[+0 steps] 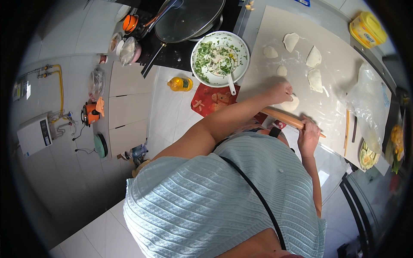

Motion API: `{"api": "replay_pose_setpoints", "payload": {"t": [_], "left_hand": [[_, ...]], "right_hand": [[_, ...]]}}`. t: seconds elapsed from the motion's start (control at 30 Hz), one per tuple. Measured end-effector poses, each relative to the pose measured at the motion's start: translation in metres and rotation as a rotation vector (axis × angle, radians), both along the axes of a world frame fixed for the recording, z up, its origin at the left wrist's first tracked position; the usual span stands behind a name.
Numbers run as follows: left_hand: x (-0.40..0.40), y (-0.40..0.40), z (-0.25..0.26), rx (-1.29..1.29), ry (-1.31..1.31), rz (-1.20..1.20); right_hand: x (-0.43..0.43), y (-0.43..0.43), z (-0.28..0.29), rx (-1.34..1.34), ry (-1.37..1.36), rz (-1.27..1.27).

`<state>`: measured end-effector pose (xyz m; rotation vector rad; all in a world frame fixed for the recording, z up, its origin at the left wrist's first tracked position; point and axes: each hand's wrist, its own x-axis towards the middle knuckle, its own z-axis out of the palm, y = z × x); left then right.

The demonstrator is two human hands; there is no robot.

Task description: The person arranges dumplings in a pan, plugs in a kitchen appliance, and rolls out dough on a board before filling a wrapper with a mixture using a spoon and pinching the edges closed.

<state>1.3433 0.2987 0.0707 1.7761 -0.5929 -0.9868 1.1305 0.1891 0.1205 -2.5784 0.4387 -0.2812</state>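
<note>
My left hand [280, 93] pinches the upper edge of a flat dough round [289, 103] on the floured board [264, 82]. Held by one end in my right hand [309, 134], a wooden rolling pin [282, 116] lies slanting along the board's near edge, just below the round. Farther up lie a small dough piece [281, 70] and a flattened one [270, 52]. Three folded dumplings, among them a half-moon one [313, 56], rest beyond them. Left of the board, a white bowl [242, 67] contains filling with chopped greens and a white spoon [230, 80].
A lidded pan [187, 22] is on the black cooktop [177, 59]. Along the board's right side are a clear plastic bag [364, 103], chopsticks [346, 133] and a leafy vegetable [367, 156]. A yellow tub [367, 30] stands behind; an oil bottle [180, 84] appears left of the bowl.
</note>
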Motion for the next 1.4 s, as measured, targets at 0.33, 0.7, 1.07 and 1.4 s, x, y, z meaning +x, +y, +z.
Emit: {"api": "replay_pose_setpoints", "payload": {"t": [0.33,0.7,1.07,1.4], "left_hand": [[-0.011,0.015,-0.023,-0.215,-0.092,0.285],[0.03,-0.012,0.004,0.309,-1.177,0.058],[-0.017,0.063,0.014,0.281,-1.068,-0.208],[0.049,-0.053,0.009,0.251,-1.211,-0.017]], "right_hand": [[0.012,-0.001,-0.005,-0.011,-0.035,0.012],[0.076,-0.04,-0.042,-0.377,0.144,-0.23],[0.01,0.011,-0.025,-0.135,0.392,-0.046],[0.083,-0.066,-0.052,-0.379,0.186,-0.431]]}}
